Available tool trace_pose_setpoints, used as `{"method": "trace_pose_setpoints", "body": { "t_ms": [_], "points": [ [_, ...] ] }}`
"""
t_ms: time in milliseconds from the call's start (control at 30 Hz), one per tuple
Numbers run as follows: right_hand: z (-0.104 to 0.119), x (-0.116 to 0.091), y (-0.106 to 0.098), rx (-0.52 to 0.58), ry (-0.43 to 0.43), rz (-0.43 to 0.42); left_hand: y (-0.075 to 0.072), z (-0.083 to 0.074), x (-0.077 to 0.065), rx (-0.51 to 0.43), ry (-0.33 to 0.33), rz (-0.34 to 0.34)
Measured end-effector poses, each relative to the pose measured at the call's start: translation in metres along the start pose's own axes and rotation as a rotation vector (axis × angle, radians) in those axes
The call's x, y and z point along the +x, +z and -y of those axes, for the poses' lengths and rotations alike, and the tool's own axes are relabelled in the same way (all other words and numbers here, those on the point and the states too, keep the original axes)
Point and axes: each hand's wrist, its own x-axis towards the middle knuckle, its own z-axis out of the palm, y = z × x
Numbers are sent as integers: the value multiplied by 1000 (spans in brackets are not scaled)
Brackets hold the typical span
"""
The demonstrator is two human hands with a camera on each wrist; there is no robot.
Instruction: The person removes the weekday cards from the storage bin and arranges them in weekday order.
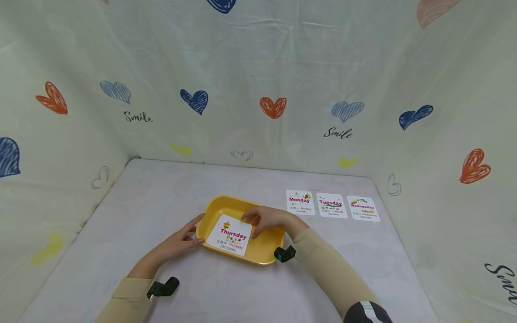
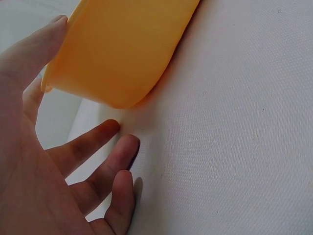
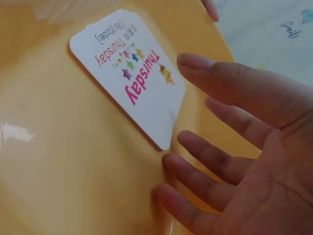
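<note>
A yellow plastic tray (image 1: 264,252) stands on the white-covered table, and a white "Thursday" card (image 1: 229,235) with colored stars lies in its left part. My left hand (image 1: 175,246) is at the tray's left end, thumb and index finger touching the rim; in the left wrist view its other fingers spread loosely below the tray wall (image 2: 122,49). Over the tray's right part reaches my right hand (image 1: 268,218). Seen from the right wrist, its thumb (image 3: 220,81) and bent fingers are apart, with fingertips close to the corner of the card (image 3: 142,73).
To the right of the tray, a row of cards lies on the table: "Monday" (image 1: 300,202), "Tuesday" (image 1: 331,206) and "Wednesday" (image 1: 363,208). A white curtain (image 1: 234,63) printed with hearts closes off the back and both sides. Each wrist carries a small black camera (image 1: 163,287).
</note>
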Motion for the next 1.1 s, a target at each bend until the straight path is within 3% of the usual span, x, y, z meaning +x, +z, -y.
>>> {"method": "trace_pose_setpoints", "body": {
  "t_ms": [200, 667, 1100],
  "points": [
    [4, 6, 3, -7, 37, 23, 0, -1, -1, -10, 5, 2],
    [3, 9, -3, -94, 35, 120, 0, -1, -1, -1, 9, -3],
    [2, 13, 3, 1, 65, 64, -1, -1, -1, -6, 17, -2]
  ]
}}
